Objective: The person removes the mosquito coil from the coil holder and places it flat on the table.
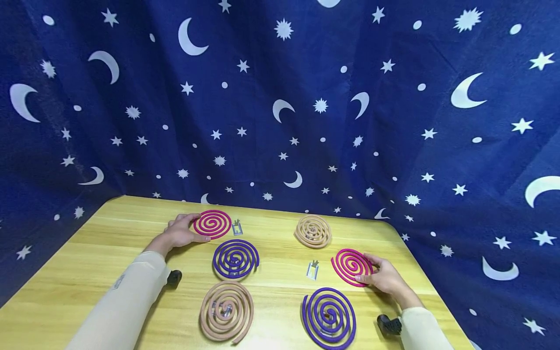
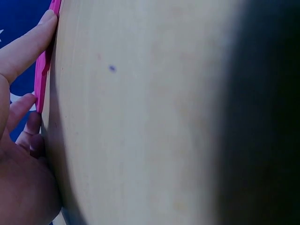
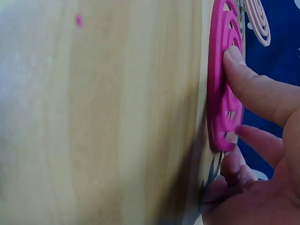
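Observation:
At the far left of the table, my left hand [image 1: 181,231] holds a pink mosquito coil [image 1: 212,222] by its edge, thumb on the near side and fingers on the far side. My right hand [image 1: 385,276] grips another pink mosquito coil [image 1: 352,265] by its right side. In the right wrist view, the thumb presses on the face of that coil [image 3: 216,84] while the fingers are at its rim. Beside the left pink coil lies a small metal stand [image 1: 237,227]. A second metal stand [image 1: 312,270] lies left of the right pink coil.
Two purple coils [image 1: 236,259] [image 1: 329,318] and two beige coils [image 1: 226,311] [image 1: 313,231] are on the wooden table [image 1: 109,257], with small metal stands showing through their spirals. A blue curtain [image 1: 245,107] with moons and stars hangs behind the table and along its sides.

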The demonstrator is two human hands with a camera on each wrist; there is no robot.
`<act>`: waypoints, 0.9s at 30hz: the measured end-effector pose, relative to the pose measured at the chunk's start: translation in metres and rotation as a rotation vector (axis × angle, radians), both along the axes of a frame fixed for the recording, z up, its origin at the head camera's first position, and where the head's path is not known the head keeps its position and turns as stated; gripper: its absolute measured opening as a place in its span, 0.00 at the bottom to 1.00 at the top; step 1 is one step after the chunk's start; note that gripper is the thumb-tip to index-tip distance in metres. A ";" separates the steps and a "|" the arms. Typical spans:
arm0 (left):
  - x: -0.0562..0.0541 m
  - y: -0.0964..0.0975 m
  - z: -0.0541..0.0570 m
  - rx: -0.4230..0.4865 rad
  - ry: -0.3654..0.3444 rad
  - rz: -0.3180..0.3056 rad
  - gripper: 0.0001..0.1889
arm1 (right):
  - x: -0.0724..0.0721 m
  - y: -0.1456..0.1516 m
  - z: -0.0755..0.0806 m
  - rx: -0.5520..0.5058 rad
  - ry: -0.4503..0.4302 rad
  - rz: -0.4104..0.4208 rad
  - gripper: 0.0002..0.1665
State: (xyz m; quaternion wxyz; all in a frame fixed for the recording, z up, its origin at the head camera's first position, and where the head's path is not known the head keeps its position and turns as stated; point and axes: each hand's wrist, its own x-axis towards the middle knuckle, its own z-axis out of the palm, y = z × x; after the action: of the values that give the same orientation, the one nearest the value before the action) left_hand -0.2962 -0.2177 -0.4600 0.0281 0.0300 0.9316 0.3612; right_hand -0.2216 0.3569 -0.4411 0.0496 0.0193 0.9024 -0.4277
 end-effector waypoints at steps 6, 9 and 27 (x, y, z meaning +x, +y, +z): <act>-0.001 0.000 0.000 -0.010 0.001 -0.002 0.54 | 0.002 0.004 -0.005 -0.037 -0.021 -0.012 0.48; 0.000 0.000 0.000 -0.020 0.002 -0.013 0.55 | 0.003 0.005 -0.005 -0.060 -0.030 -0.005 0.48; -0.001 0.000 0.001 0.004 -0.007 -0.020 0.55 | 0.001 0.009 -0.011 -0.049 -0.020 0.011 0.56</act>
State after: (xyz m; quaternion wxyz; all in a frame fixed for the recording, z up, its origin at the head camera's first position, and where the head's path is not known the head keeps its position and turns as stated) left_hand -0.2968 -0.2175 -0.4593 0.0349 0.0380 0.9305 0.3626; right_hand -0.2205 0.3662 -0.4525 0.0612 0.0174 0.8913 -0.4490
